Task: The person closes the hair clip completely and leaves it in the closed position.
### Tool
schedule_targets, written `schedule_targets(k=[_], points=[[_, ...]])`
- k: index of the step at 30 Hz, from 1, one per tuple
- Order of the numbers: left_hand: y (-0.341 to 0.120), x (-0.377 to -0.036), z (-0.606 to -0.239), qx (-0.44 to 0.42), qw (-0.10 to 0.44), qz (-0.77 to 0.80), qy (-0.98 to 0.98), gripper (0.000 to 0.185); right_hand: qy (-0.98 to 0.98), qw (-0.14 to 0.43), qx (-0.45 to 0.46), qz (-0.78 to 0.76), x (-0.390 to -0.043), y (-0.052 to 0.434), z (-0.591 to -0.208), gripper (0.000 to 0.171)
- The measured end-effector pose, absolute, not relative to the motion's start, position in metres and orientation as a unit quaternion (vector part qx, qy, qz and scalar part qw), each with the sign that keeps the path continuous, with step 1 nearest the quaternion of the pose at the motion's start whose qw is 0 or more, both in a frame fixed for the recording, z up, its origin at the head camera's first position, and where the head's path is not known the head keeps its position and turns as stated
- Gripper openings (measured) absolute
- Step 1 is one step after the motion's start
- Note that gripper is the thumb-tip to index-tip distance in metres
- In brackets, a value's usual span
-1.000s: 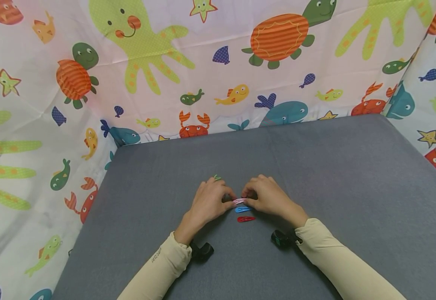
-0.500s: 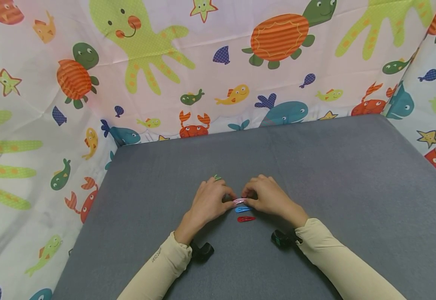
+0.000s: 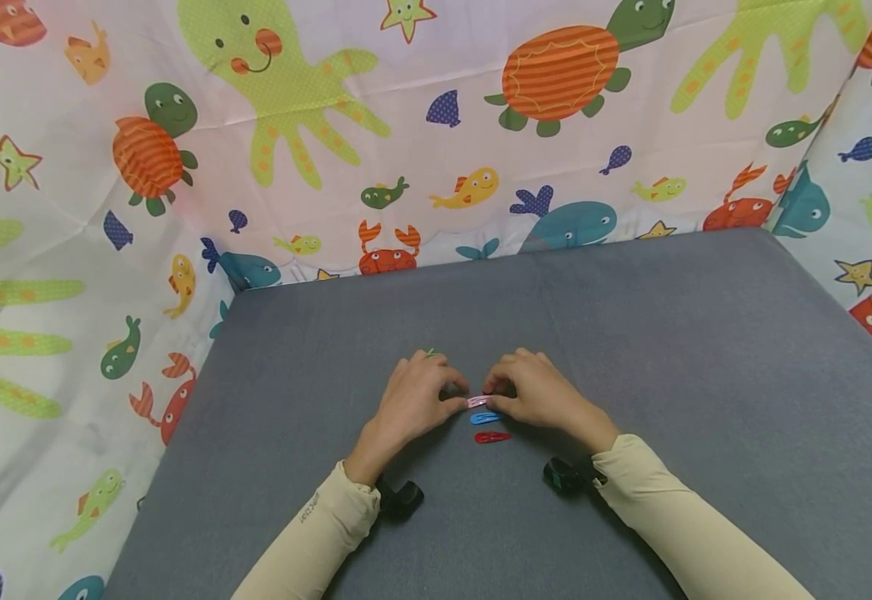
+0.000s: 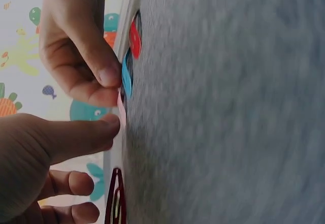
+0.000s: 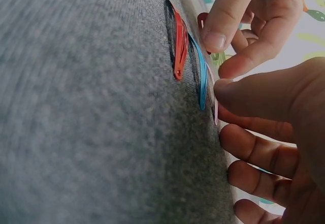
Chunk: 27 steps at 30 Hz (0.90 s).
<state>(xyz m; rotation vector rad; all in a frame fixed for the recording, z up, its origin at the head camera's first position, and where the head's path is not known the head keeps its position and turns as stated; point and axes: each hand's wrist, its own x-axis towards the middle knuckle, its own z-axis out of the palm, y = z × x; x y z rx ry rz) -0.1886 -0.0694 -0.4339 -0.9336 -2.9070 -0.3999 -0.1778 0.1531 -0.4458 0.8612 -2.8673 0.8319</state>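
Note:
Both hands meet at the middle of the grey table (image 3: 631,333). My left hand (image 3: 460,398) and right hand (image 3: 490,398) pinch the two ends of a small pink hair clip (image 3: 477,402) just above the cloth. In the left wrist view the pink hair clip (image 4: 122,111) sits between thumb and fingertip; the right wrist view shows the pink hair clip (image 5: 215,107) edge-on. A blue clip (image 3: 484,417) and a red clip (image 3: 492,437) lie flat just in front of it. A green clip (image 3: 430,352) peeks out behind my left knuckles. A dark red clip (image 4: 116,202) lies under my left fingers.
A sea-animal patterned curtain (image 3: 436,125) walls the table at the back and on both sides. Black wrist cameras (image 3: 398,498) hang under each cream sleeve (image 3: 676,525). The grey cloth stretches bare to the right and far side.
My left hand has shifted slightly, so less of the green clip shows behind it. The pink clip and my right hand stay where they were.

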Motion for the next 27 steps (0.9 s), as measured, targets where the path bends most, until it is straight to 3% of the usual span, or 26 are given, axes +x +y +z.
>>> schedule_targets(k=[11, 27], points=[[-0.089, -0.199, -0.423, -0.307, 0.009, -0.131, -0.943, 0.031, -0.926, 0.024, 0.270, 0.264, -0.179, 0.152, -0.449, 0.008], [-0.102, -0.203, -0.414, -0.267, -0.042, -0.112, -0.956, 0.029, -0.930, 0.028, 0.257, 0.262, -0.177, 0.149, -0.451, 0.006]])
